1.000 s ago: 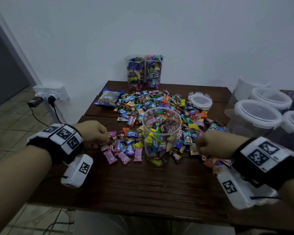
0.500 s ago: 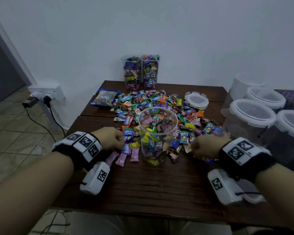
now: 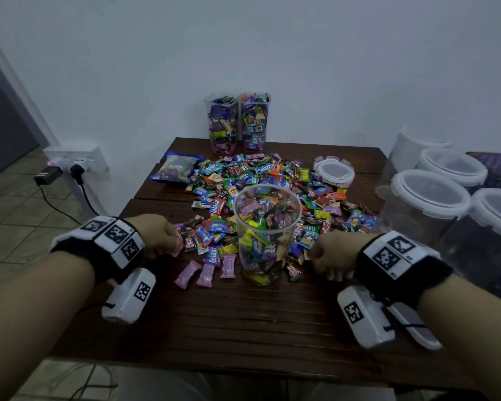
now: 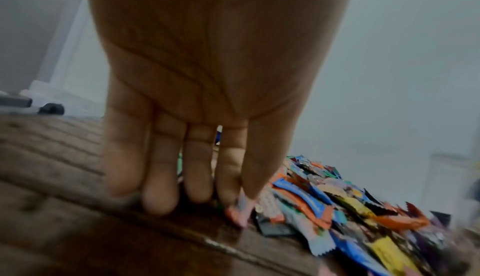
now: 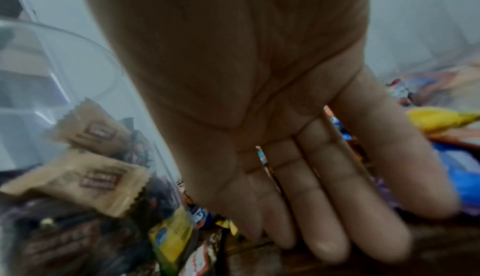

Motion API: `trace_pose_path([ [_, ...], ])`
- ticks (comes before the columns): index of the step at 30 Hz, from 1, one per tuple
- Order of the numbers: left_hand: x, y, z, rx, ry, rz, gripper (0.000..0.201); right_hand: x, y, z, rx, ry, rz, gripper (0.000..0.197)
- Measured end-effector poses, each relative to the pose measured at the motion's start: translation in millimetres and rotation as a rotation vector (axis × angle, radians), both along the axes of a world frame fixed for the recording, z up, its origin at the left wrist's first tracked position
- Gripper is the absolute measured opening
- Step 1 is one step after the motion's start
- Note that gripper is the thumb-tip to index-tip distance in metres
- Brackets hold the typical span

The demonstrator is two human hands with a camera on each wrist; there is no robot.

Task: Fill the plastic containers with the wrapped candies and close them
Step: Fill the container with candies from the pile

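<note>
Candies (image 3: 261, 180) lie heaped across the wooden table (image 3: 243, 322) just beyond both hands, with the open round container (image 3: 268, 233) standing upright between the two hands and already packed close to its rim. The left hand (image 3: 159, 235) sits at the near left edge of the pile, palm down; the wrist view shows its fingers (image 4: 161, 196) nearly straight, tips on the wood, with the thumb side touching a pink-and-orange wrapper (image 4: 237, 212), though whether that wrapper is pinched I cannot tell. The right hand (image 3: 331, 256) rests just right of the container, fingers (image 5: 327, 215) extended and relaxed over the table, holding nothing visible.

Risks, as I judge them: the container is tall and crammed, so a sweep from either hand could clip its wall and tip it or shove it, spilling the load back out. Any scoop dropped in now probably mounds above the rim and slides off, and an overfull top would stop the lid (image 3: 333, 170), lying well beyond the right hand at the far edge of the pile, from seating and clipping shut. Three pink candies (image 3: 206, 272) lie loose between the left hand and the container; a careless drag could push them toward the near table edge. Slick wrappers also slip easily from an open-fingered scoop.
</note>
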State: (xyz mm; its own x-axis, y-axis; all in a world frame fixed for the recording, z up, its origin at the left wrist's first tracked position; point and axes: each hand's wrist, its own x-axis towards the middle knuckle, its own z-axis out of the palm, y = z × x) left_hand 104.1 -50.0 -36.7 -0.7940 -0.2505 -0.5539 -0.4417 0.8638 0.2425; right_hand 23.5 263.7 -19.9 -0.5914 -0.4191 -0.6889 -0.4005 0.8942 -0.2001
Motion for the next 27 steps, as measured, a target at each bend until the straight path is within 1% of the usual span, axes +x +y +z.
trace_pose_path([
  [2, -6, 4, -5, -0.031, 0.104, 0.005, 0.021, -4, -6, -6, -0.040, 0.041, -0.006, 0.023],
  [4, -13, 11, -6, -0.052, 0.163, -0.029, 0.023, -8, -10, -8, -0.084, 0.078, -0.034, 0.023],
  [7, -23, 19, -6, -0.023, 0.255, -0.042, 0.026, -15, -12, -6, -0.126, 0.144, -0.057, 0.027],
  [9, -28, 21, -4, -0.040, 0.357, -0.031, 0.023, -19, -10, 0, -0.166, 0.313, -0.032, 0.027],
  [10, -30, 22, -3, -0.052, 0.404, -0.021, 0.019, -21, -9, 3, -0.196, 0.416, -0.023, 0.024],
  [11, -32, 23, -2, -0.051, 0.426, -0.013, 0.016, -21, -8, 6, -0.222, 0.497, -0.029, 0.017],
  [12, -35, 24, -2, -0.045, 0.416, -0.018, 0.019, -22, -8, 9, -0.238, 0.546, -0.030, 0.011],
  [13, -38, 25, -3, -0.045, 0.376, -0.044, 0.034, -23, -8, 8, -0.224, 0.562, -0.022, 0.026],
  [14, -41, 27, -5, -0.055, 0.317, -0.090, 0.057, -25, -8, 6, -0.193, 0.534, 0.001, 0.048],
  [15, -44, 30, -8, -0.072, 0.255, -0.134, 0.078, -26, -9, 3, -0.155, 0.478, 0.015, 0.067],
  [16, -46, 33, -10, -0.093, 0.203, -0.173, 0.094, -27, -11, -1, -0.124, 0.426, 0.035, 0.082],
  [17, -48, 35, -13, -0.109, 0.166, -0.207, 0.104, -27, -14, -5, -0.084, 0.380, 0.063, 0.092],
  [18, -50, 38, -16, -0.123, 0.140, -0.236, 0.108, -29, -16, -10, -0.059, 0.353, 0.093, 0.099],
  [20, -52, 44, -18, -0.148, 0.103, -0.283, 0.109, -30, -22, -19, -0.014, 0.331, 0.139, 0.104],
  [22, -53, 49, -17, -0.146, 0.094, -0.304, 0.105, -29, -28, -22, 0.019, 0.356, 0.169, 0.098],
  [23, -53, 51, -16, -0.139, 0.102, -0.318, 0.099, -27, -30, -22, 0.027, 0.380, 0.186, 0.090],
  [26, -51, 58, -13, -0.155, 0.146, -0.339, 0.069, -24, -34, -17, -0.003, 0.469, 0.233, 0.054],
  [27, -51, 60, -12, -0.167, 0.170, -0.331, 0.061, -23, -34, -14, -0.014, 0.481, 0.229, 0.044],
])
